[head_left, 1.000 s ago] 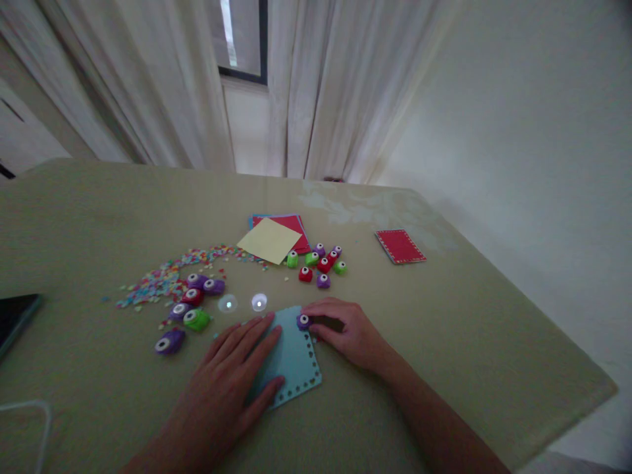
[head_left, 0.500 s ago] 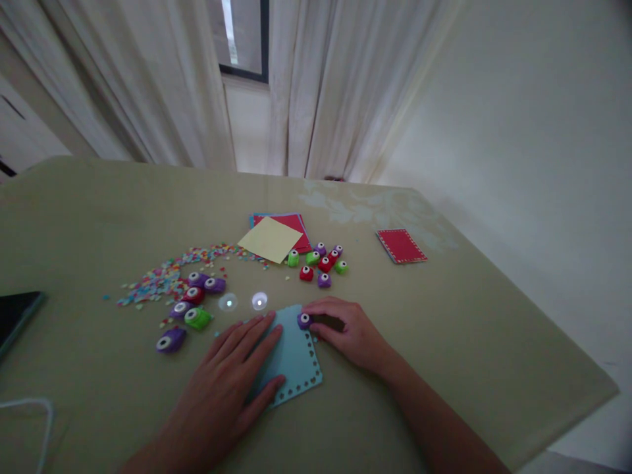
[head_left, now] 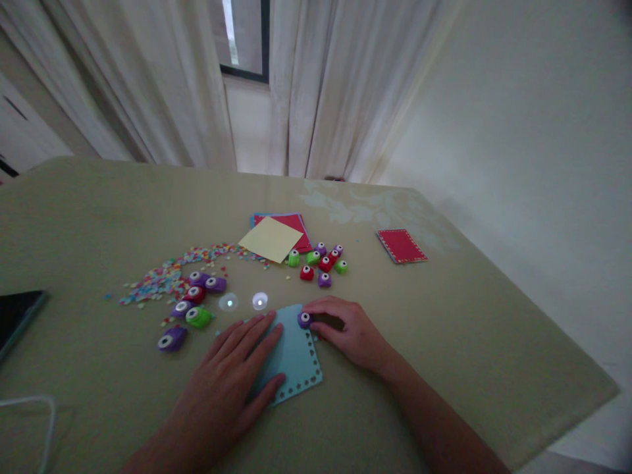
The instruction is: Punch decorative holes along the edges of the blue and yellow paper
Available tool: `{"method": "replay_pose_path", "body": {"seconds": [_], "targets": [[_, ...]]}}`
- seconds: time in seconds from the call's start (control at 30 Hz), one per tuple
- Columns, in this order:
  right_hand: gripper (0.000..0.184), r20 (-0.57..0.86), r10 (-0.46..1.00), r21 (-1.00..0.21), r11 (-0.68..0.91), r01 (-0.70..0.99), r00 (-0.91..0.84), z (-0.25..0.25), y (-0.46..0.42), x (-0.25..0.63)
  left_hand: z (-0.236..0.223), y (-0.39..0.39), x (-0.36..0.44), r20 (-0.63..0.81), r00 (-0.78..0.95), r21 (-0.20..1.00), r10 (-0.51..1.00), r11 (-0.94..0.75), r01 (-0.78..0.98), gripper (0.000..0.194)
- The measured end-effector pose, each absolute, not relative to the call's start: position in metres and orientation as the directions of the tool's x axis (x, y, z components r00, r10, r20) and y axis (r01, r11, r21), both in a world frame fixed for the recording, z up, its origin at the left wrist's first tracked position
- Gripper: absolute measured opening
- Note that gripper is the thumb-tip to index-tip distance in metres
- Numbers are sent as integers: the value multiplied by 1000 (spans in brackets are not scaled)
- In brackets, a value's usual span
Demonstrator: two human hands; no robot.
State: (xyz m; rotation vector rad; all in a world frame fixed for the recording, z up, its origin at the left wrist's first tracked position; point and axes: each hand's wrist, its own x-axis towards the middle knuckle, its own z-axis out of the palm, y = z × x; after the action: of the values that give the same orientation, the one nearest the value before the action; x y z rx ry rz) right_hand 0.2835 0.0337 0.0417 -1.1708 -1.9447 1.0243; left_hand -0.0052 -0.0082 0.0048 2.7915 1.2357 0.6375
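Observation:
A light blue square of paper (head_left: 291,355) lies on the table, with small cut-out shapes along its right and near edges. My left hand (head_left: 237,368) rests flat across its left part, fingers stretched out, hiding that side. At the paper's far right corner, my right hand (head_left: 348,329) grips a small purple craft punch (head_left: 305,320) with a white round button between thumb and fingers. Whether paper sits inside the punch's slot is hidden. Left of my left hand are larger punches, among them a purple punch (head_left: 172,339) and a green punch (head_left: 199,317).
Small punches (head_left: 324,263) in purple, red and green cluster beyond my right hand. Behind stand a yellow sheet (head_left: 271,239) and red paper (head_left: 299,227). Confetti (head_left: 165,280) spreads at left. A red punched square (head_left: 402,246) lies right; a dark flat device (head_left: 17,319) at far left.
Both hands and the purple punch stay almost exactly where they were. The whole view has shifted very slightly.

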Motion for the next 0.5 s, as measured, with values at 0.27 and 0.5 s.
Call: {"method": "replay_pose_path", "body": {"seconds": [0.27, 0.5], "targets": [[26, 118, 908, -863, 294, 411, -402, 42, 34, 284, 5, -9, -5, 359, 606, 173, 710, -689, 704, 60], [25, 138, 905, -868, 307, 391, -403, 41, 34, 284, 5, -8, -5, 360, 605, 164, 711, -686, 709, 60]]}}
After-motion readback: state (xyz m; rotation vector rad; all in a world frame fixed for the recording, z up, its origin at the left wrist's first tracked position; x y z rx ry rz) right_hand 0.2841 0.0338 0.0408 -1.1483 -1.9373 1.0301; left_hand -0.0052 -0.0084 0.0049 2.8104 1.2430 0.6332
